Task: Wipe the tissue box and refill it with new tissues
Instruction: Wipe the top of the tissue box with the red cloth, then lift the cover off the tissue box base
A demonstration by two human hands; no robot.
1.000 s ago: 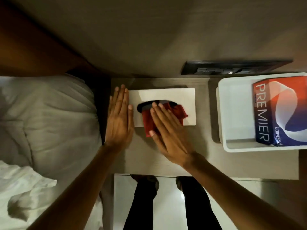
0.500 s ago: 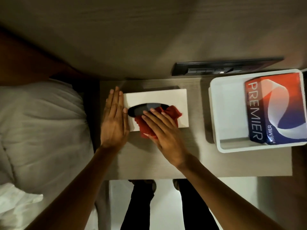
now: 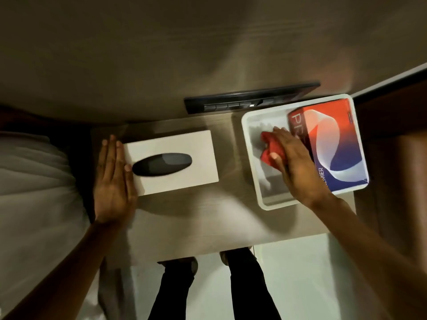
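White rectangular tissue box (image 3: 171,161) with a dark oval slot in its top lies flat on the grey-brown wooden bedside table (image 3: 184,218), toward the table's left end and slightly skewed to its edges. Left hand (image 3: 113,181) is flat and open, fingers straight, its inner edge pressed against the box's left short side; it grips nothing. A bare strip of table separates the box's right end from the white plastic tray (image 3: 256,176), which sits at the table's right end, its near corner close to the front edge. Inside the tray, the red, white and blue tissue pack (image 3: 335,144) fills the right half. Right hand (image 3: 293,162) rests palm down over the tray's left half, fingers loosely spread on a crumpled red cloth (image 3: 268,148), pressing rather than clenching it. Open tabletop lies in front of the box, up to the front edge. A black switch panel (image 3: 249,100) sits on the wall behind.
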